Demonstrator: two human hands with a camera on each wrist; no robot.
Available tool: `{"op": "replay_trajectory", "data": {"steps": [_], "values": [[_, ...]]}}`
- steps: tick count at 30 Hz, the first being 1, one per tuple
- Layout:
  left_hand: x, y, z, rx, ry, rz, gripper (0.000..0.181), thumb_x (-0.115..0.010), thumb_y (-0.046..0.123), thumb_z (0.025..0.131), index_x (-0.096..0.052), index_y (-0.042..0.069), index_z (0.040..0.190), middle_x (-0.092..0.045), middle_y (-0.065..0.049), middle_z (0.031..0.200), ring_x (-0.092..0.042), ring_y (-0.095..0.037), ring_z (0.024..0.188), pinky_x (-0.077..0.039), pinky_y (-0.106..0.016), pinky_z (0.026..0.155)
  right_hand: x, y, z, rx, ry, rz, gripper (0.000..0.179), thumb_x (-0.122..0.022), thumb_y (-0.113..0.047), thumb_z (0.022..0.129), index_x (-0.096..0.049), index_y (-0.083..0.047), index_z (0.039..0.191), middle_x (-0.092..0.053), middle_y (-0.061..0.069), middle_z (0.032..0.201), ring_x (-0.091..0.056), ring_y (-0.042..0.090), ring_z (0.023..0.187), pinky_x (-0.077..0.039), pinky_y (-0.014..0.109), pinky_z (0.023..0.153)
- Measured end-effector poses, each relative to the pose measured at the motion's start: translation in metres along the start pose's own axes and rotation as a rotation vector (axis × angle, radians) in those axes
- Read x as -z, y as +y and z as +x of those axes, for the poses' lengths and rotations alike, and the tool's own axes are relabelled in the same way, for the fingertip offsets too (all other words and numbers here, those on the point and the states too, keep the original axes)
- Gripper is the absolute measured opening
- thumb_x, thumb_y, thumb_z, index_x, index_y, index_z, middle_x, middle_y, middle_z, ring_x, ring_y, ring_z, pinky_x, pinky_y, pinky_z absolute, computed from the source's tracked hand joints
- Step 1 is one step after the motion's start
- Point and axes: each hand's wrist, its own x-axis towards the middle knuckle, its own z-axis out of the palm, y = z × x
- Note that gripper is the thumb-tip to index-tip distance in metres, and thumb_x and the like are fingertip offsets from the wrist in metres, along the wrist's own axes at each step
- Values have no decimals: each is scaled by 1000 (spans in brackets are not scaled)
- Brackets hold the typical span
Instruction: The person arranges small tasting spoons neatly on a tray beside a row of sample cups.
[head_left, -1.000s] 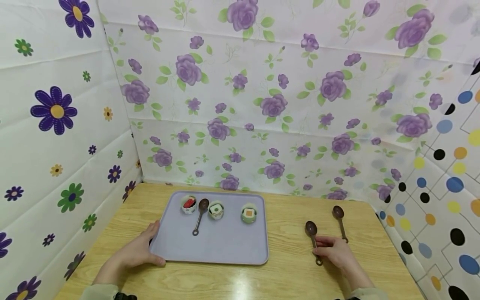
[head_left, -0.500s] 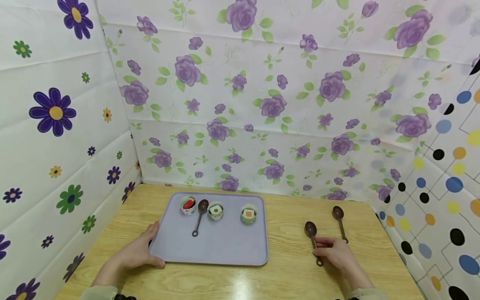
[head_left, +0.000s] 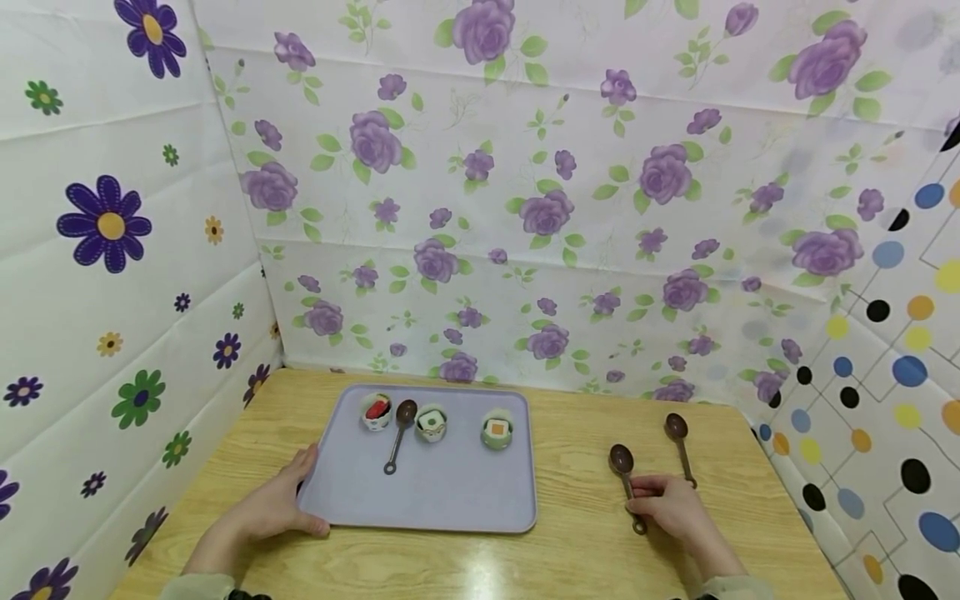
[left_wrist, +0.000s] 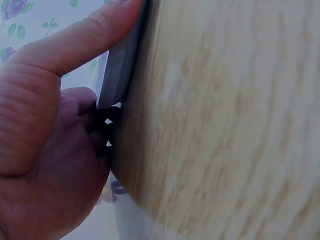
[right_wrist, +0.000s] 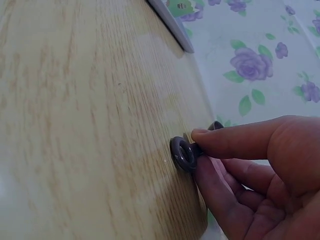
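Note:
My left hand (head_left: 279, 497) grips the front left corner of a lavender tray (head_left: 435, 504), thumb along the front edge and fingers on the left side. In the left wrist view the thumb (left_wrist: 82, 42) lies against the tray's rim (left_wrist: 119, 75). A brown spoon (head_left: 622, 459) is pinched by its handle between the thumb and fingers of my right hand (head_left: 672, 504), low over the table. Its ring-shaped handle end (right_wrist: 176, 155) shows beside the fingertips in the right wrist view. Another brown spoon (head_left: 677, 427) lies just behind that hand.
On the tray are a cup with red food (head_left: 377, 412), a brown spoon (head_left: 406, 412), a cup with a white and green piece (head_left: 431, 423), and a green cup with an orange-centred square (head_left: 497, 430). Patterned cloths (head_left: 450, 208) border the wooden table (head_left: 577, 550).

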Motion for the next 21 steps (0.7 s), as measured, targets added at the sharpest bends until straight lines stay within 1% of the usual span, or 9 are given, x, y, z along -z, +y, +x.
{"op": "replay_trajectory", "data": {"steps": [5, 14, 21], "values": [[0, 1, -1, -10, -2, 1, 145, -101, 37, 71, -3, -14, 165, 1, -42, 169, 3, -61, 155, -4, -77, 121, 1, 1, 2, -3, -8, 4, 43, -87, -3, 85, -73, 8, 124, -77, 6, 103, -70, 18, 93, -61, 30, 74], [0, 2, 0, 17, -9, 1, 145, -101, 39, 71, -3, -12, 165, 0, -38, 171, 3, -58, 157, -4, -75, 123, 3, 0, 3, -2, -25, 10, 41, -86, -1, 84, -73, 8, 123, -76, 7, 102, -70, 18, 91, -62, 32, 73], [2, 5, 0, 6, -19, -9, 142, -100, 32, 73, -3, -14, 164, 2, -42, 169, 2, -62, 155, -5, -77, 121, 3, -5, 0, -6, -45, 10, 40, -84, -1, 86, -72, 10, 123, -75, 9, 103, -70, 19, 91, -62, 33, 74]]}}
